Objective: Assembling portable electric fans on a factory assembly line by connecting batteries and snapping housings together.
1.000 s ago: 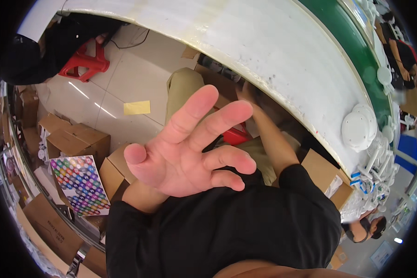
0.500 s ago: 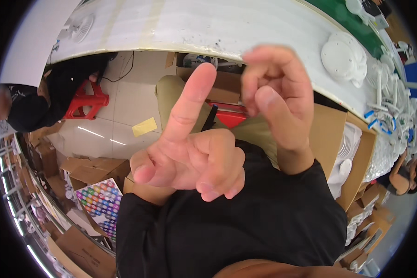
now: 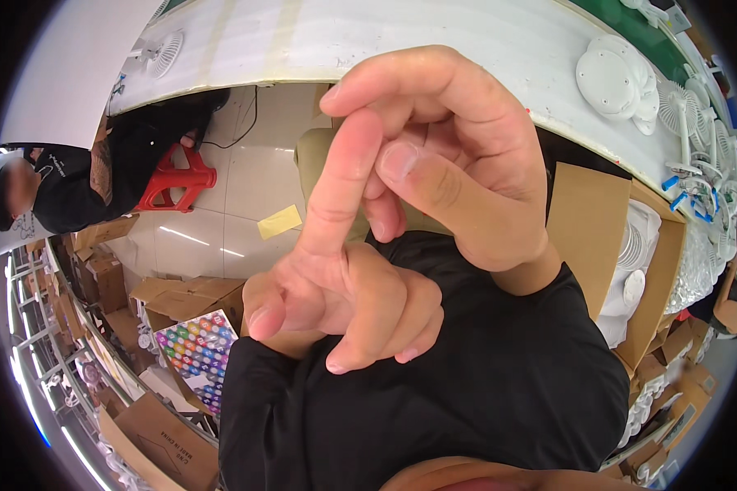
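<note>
My left hand (image 3: 327, 282) is held up with its index finger pointing upward and its thumb apart. Its other fingers are loosely bent, and nothing is in it. Just to the right, my right hand (image 3: 467, 155) has curled fingers, with the thumb apart from the index finger; it holds no object. The right index finger reaches behind the tip of the left index finger, and the right thumb tip lies close beside it. Whether they press together I cannot tell. Both hands are above my lap, in front of my black shirt (image 3: 434, 368).
A white worktable (image 3: 246, 49) carries white round fan bases (image 3: 618, 78) and small fans (image 3: 680, 114). At my right stands an open carton (image 3: 590, 237) with white parts. Another person (image 3: 82, 184) sits at left by a red stool (image 3: 176, 180). Cardboard boxes (image 3: 188, 299) stand at lower left.
My right hand has moved left and closer to the camera, coming up to the raised left index finger. My left hand keeps nearly the same pose. The whole view has shifted slightly.
</note>
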Available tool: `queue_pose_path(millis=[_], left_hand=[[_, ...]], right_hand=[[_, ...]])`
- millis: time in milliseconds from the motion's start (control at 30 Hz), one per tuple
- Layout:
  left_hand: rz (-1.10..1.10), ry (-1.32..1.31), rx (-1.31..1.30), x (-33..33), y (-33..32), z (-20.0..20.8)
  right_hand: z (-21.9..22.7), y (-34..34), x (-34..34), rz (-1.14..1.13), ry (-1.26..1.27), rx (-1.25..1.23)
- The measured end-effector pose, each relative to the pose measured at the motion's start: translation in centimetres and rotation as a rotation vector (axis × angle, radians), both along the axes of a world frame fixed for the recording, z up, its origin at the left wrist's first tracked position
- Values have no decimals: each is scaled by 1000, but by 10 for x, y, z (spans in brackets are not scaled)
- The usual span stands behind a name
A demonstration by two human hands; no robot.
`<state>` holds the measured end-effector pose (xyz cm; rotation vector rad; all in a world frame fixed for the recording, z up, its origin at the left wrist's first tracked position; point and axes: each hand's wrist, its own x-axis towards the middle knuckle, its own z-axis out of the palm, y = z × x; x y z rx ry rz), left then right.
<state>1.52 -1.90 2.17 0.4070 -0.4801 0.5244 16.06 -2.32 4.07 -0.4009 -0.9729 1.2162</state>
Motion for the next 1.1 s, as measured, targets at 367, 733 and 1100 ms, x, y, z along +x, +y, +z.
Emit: queue_pose_path(millis=[367, 733, 1100], left_hand=[[55, -107, 96, 10, -5, -5], [305, 24, 273, 2, -6, -9], [401, 90, 464, -15, -15, -17]], right_hand=[[-3, 3, 6, -526, -502, 473], [-3, -10, 22, -550, -606, 493], [-10, -18, 44, -543, -624, 453]])
